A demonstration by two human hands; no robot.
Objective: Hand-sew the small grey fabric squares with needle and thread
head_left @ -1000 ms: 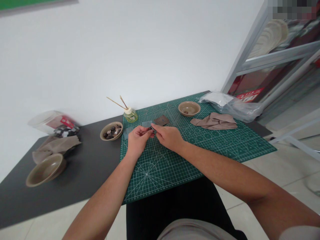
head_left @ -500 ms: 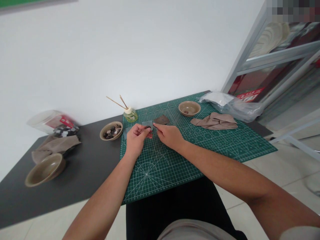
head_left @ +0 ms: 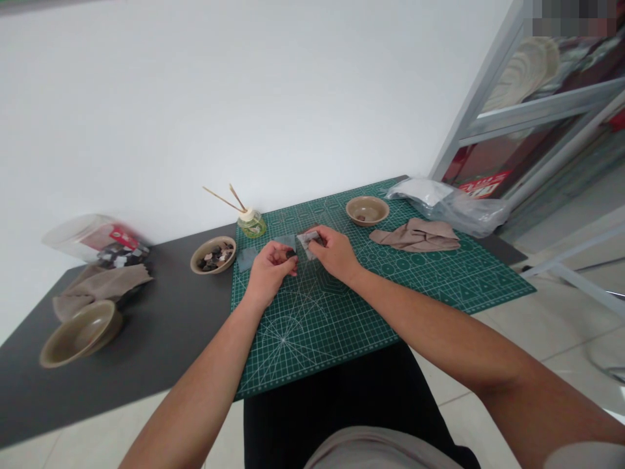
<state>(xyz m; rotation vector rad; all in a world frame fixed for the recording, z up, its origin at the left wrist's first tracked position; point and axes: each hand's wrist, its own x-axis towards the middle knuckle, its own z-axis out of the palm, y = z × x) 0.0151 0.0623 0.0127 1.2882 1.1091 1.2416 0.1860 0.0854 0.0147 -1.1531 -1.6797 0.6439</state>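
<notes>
Between the thumb and fingers of my left hand (head_left: 271, 264) is a small dark stone (head_left: 291, 254). Close beside it on the right, my right hand (head_left: 334, 251) pinches a grey, creased square of sandpaper (head_left: 307, 244). The stone and the sandpaper are near each other; whether they touch I cannot tell. Both hands are above the green cutting mat (head_left: 312, 326). A grey sheet (head_left: 247, 259) lies flat on the mat left of my left hand, and another grey sheet (head_left: 287, 243) shows partly behind the fingers.
A bowl of stones (head_left: 213, 255) and a reed diffuser (head_left: 251, 223) stand to the left. Behind on the right are a bowl (head_left: 367, 211), a brown cloth (head_left: 417, 235) and a plastic bag (head_left: 449, 203). Further left lie another cloth (head_left: 105, 284), a larger bowl (head_left: 81, 335) and a clear jar (head_left: 83, 238).
My right hand has taken up the sandpaper square that lay on the mat behind the hands. My left hand stays almost in place with the stone.
</notes>
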